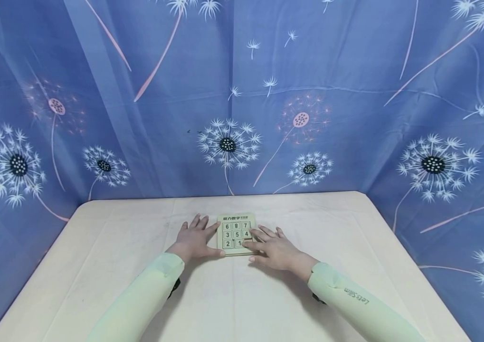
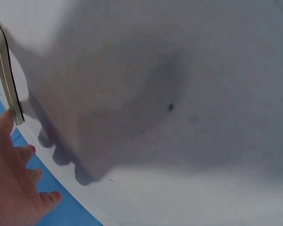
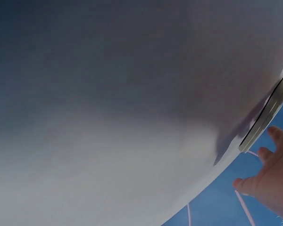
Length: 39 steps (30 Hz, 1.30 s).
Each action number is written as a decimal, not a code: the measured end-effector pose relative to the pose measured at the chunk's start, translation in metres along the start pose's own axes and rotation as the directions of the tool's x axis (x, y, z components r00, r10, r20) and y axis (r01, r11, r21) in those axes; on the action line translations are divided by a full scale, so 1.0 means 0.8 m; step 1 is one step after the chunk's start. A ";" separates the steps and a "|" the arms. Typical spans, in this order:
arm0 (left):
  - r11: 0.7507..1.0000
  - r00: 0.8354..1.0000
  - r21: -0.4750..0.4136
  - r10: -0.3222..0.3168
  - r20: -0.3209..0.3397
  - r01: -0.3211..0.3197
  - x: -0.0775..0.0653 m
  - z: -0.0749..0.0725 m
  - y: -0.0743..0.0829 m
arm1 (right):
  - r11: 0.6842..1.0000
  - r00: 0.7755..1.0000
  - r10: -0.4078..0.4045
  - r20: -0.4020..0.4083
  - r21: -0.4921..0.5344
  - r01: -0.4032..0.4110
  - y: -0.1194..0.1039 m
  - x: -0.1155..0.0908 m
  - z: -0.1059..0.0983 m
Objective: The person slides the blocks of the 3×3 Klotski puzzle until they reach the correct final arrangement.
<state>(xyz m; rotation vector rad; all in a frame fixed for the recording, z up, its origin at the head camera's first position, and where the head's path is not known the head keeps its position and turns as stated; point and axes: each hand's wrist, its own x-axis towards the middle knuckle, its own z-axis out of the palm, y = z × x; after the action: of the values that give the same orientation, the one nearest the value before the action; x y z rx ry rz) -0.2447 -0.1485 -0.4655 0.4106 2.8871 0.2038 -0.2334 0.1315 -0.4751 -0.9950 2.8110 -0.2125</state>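
A pale green number slide puzzle (image 1: 236,218) lies flat on the table in the head view. Its tiles read 6, 8, 7 in the top row, 3, 5, 4 in the middle, then 2 and 1. My left hand (image 1: 194,240) is at the puzzle's left side with fingers spread, the thumb by the lower left corner and the index finger by the upper edge. From the right, my right hand (image 1: 280,249) reaches over the board, its index fingertip covering the lower right cell. Only the puzzle's side edge (image 2: 9,80) shows in the left wrist view.
The table (image 1: 109,247) has a white cover. Blue curtains (image 1: 173,142) with dandelion prints stand behind it and along both sides. Pale green sleeves (image 1: 147,289) cover both forearms.
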 end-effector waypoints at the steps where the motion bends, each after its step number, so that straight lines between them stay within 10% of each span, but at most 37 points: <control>1: 1.000 1.000 -0.002 0.001 0.000 -0.001 0.000 0.000 0.000 | 1.000 1.000 -0.004 -0.005 0.002 0.004 0.001 0.000 0.000; 39: 1.000 1.000 0.008 -0.005 0.018 0.005 0.002 -0.001 0.001 | 0.999 0.998 -0.013 -0.055 0.030 0.014 0.017 -0.016 -0.008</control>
<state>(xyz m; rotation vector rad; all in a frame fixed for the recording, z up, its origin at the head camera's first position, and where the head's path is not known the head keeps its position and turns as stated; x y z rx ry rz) -0.2461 -0.1476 -0.4648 0.4045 2.8720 0.1876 -0.2332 0.1502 -0.4699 -1.0170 2.8421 -0.2878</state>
